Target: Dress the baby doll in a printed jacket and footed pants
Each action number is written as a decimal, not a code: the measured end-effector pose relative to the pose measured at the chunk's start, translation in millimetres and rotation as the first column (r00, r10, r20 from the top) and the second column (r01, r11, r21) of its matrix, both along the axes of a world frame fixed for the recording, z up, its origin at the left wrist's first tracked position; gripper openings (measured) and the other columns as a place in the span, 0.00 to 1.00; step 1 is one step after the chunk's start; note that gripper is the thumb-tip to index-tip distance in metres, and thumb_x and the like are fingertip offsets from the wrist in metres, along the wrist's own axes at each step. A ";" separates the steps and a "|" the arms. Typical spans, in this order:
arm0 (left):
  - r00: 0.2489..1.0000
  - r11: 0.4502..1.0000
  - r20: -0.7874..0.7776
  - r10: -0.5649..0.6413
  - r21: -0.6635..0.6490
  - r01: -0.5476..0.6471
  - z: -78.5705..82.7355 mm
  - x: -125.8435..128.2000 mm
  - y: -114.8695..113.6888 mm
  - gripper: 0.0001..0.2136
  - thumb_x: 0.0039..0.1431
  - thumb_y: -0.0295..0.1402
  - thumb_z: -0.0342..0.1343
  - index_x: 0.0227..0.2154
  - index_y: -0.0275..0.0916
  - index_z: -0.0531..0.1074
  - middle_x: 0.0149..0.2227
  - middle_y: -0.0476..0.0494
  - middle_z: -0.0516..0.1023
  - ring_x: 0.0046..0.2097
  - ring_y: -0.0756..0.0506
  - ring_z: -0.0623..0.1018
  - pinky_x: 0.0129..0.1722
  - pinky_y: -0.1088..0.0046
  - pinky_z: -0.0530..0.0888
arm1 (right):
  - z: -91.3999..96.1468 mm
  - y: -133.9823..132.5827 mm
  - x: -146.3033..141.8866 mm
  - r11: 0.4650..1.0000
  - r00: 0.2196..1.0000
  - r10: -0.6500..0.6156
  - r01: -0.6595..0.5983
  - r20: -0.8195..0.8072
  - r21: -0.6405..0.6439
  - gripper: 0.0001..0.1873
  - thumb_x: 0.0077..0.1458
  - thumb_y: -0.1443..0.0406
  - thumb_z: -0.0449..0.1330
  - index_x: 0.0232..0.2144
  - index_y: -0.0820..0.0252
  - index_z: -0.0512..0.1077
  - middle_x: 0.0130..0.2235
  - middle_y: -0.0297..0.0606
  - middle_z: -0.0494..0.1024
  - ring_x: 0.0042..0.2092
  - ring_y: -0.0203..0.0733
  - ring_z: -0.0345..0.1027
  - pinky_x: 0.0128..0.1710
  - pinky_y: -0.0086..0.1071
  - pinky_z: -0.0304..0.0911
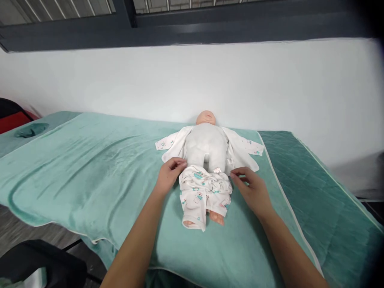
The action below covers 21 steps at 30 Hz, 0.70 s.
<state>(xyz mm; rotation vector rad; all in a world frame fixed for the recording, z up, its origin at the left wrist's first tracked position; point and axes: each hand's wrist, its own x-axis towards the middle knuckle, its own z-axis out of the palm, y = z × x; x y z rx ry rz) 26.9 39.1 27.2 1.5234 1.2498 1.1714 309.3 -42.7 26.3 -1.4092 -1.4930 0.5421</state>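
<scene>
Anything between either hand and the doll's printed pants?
Nothing visible: the left hand and right hand are at opposite sides of the printed pants, near the waist. The open shirt lies just beyond.

The foot on the left of the doll (206, 140) is mostly hidden inside the trousers (194, 202). Writing on the label (217, 170) is too small to read. Whether the left hand (169, 173) or right hand (251, 188) grips cloth cannot be told. The picture's edges cut off the window (180, 5) and black chair (45, 262).
</scene>
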 end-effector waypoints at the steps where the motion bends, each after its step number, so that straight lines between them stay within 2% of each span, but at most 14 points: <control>1: 0.993 0.992 0.041 -0.108 -0.061 0.110 2.6 1.0 -2.6 0.13 0.55 0.42 0.61 0.38 0.39 0.77 0.33 0.47 0.75 0.35 0.47 0.73 0.38 0.71 0.69 | 4.9 4.5 -2.9 0.996 0.995 0.092 -0.093 0.048 0.005 0.10 0.61 0.56 0.60 0.37 0.56 0.74 0.39 0.38 0.77 0.40 0.41 0.70 0.41 0.35 0.67; 3: 0.959 0.955 0.066 -0.276 -0.098 0.281 8.4 0.1 -7.0 0.12 0.53 0.39 0.63 0.39 0.40 0.77 0.34 0.48 0.73 0.35 0.49 0.71 0.37 0.73 0.67 | 17.5 14.3 -6.5 0.970 0.962 0.239 -0.241 0.129 -0.001 0.08 0.62 0.58 0.59 0.35 0.56 0.74 0.38 0.37 0.75 0.38 0.40 0.69 0.38 0.33 0.66; 6: 0.901 0.898 0.003 -0.435 -0.078 0.434 16.5 -5.1 -10.7 0.13 0.51 0.33 0.64 0.42 0.42 0.77 0.40 0.47 0.71 0.37 0.49 0.69 0.38 0.74 0.67 | 39.8 30.3 -15.6 0.929 0.897 0.361 -0.371 0.255 -0.010 0.04 0.61 0.62 0.61 0.37 0.55 0.74 0.42 0.38 0.75 0.42 0.41 0.68 0.40 0.33 0.64; 9: 0.863 0.865 -0.061 -0.501 -0.074 0.496 20.3 -8.8 -12.1 0.11 0.50 0.29 0.63 0.39 0.41 0.76 0.43 0.46 0.68 0.39 0.49 0.69 0.39 0.74 0.67 | 55.3 44.7 -33.3 0.856 0.801 0.510 -0.508 0.313 -0.096 0.02 0.60 0.65 0.62 0.34 0.55 0.75 0.41 0.35 0.75 0.45 0.40 0.68 0.44 0.33 0.61; 11: 0.859 0.862 -0.070 -0.507 -0.059 0.504 19.5 -8.6 -13.1 0.06 0.51 0.27 0.62 0.33 0.39 0.74 0.43 0.46 0.67 0.39 0.50 0.68 0.38 0.74 0.66 | 58.1 50.2 -43.8 0.785 0.745 0.619 -0.591 0.247 -0.184 0.07 0.62 0.64 0.60 0.30 0.57 0.74 0.37 0.34 0.75 0.41 0.38 0.67 0.41 0.31 0.61; 14: 0.896 0.896 -0.038 -0.441 0.032 0.443 13.3 -3.6 -14.9 0.05 0.54 0.27 0.61 0.30 0.38 0.69 0.38 0.46 0.68 0.38 0.49 0.69 0.38 0.73 0.66 | 55.0 50.4 -47.8 0.727 0.738 0.674 -0.654 0.036 -0.211 0.17 0.66 0.61 0.55 0.26 0.60 0.71 0.35 0.36 0.73 0.37 0.36 0.65 0.36 0.31 0.59; 16: 0.941 0.935 0.015 -0.338 0.124 0.334 6.7 2.1 -15.5 0.05 0.56 0.27 0.59 0.31 0.39 0.67 0.35 0.47 0.69 0.38 0.49 0.70 0.39 0.73 0.66 | 53.1 47.6 -44.2 0.696 0.720 0.688 -0.691 -0.094 -0.196 0.19 0.67 0.59 0.53 0.26 0.61 0.71 0.37 0.37 0.72 0.36 0.36 0.65 0.35 0.31 0.59; 19: 0.983 0.956 0.083 -0.166 0.258 0.140 -3.9 11.1 -15.0 0.06 0.59 0.27 0.57 0.33 0.40 0.65 0.37 0.47 0.72 0.39 0.49 0.72 0.40 0.73 0.67 | 54.4 44.3 -40.3 0.633 0.671 0.720 -0.740 -0.176 -0.228 0.11 0.61 0.58 0.62 0.31 0.59 0.75 0.40 0.36 0.72 0.39 0.37 0.66 0.36 0.30 0.60; 21: 0.989 0.952 0.122 -0.087 0.304 0.047 -9.2 15.6 -14.3 0.06 0.60 0.27 0.56 0.35 0.41 0.64 0.38 0.47 0.73 0.39 0.49 0.73 0.39 0.73 0.68 | 56.0 43.9 -41.8 0.632 0.677 0.718 -0.731 -0.161 -0.255 0.08 0.58 0.59 0.65 0.35 0.57 0.77 0.41 0.36 0.73 0.42 0.39 0.68 0.39 0.30 0.61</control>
